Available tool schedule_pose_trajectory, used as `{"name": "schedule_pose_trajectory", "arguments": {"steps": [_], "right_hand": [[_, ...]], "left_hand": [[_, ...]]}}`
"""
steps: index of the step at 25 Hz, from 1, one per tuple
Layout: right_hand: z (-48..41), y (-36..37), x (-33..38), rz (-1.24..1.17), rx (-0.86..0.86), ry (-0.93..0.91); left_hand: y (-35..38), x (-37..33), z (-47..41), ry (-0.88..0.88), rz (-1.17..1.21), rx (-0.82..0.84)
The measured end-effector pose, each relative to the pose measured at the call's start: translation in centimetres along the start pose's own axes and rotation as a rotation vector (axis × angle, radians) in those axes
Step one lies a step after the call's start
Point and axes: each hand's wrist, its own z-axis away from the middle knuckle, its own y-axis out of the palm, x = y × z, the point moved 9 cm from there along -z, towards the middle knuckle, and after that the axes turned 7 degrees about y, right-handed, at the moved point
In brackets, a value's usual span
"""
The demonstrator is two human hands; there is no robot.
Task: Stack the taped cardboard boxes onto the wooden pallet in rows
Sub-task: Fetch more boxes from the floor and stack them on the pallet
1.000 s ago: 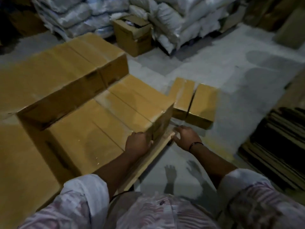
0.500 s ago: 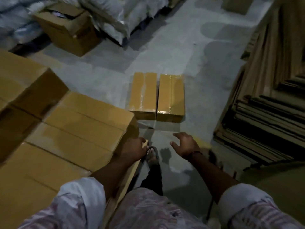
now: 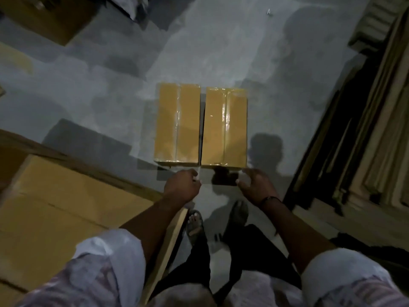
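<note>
Two taped cardboard boxes lie side by side on the grey floor ahead of me, the left box (image 3: 178, 124) and the right box (image 3: 224, 127), with clear tape along their tops. My left hand (image 3: 182, 187) hovers just short of the left box's near end, fingers loosely curled, holding nothing. My right hand (image 3: 254, 188) reaches toward the right box's near end with fingers spread, not touching it. Boxes stacked on the pallet (image 3: 66, 207) fill the lower left; a wooden pallet board (image 3: 168, 251) shows along their edge.
A leaning stack of flattened cardboard sheets (image 3: 365, 129) lines the right side. An open carton (image 3: 51, 21) stands at the top left. My feet (image 3: 221, 220) are on the floor between the pallet and the two boxes.
I have turned away from the pallet stack and stepped toward the two floor boxes. Both hands left the stacked box's edge and now reach forward, close to the boxes' near ends.
</note>
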Motion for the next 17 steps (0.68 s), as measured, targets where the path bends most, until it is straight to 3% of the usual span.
{"name": "schedule_pose_trajectory", "arguments": {"steps": [6,9,11,14,17], "right_hand": [[-22.1,5.2,-5.6,0.062,0.142,0.043],[-34.9,7.5,-7.6,0.131,0.048,0.039],[-44.1,8.9,-8.4,0.109,-0.054,0.043],[-53.1,10.9,-9.2,-0.026,-0.167,0.071],[-56.0,12.7,-9.4,-0.108,-0.205,0.040]], "left_hand": [[6.3,4.3,-17.5,-0.183,0.162,0.040],[7.6,6.1,-29.1,-0.174,0.205,-0.168],[9.6,6.8,-39.0,-0.057,0.174,-0.276],[13.9,7.0,-50.1,0.017,0.090,-0.248],[16.7,7.3,-54.9,-0.129,-0.050,-0.211]]}}
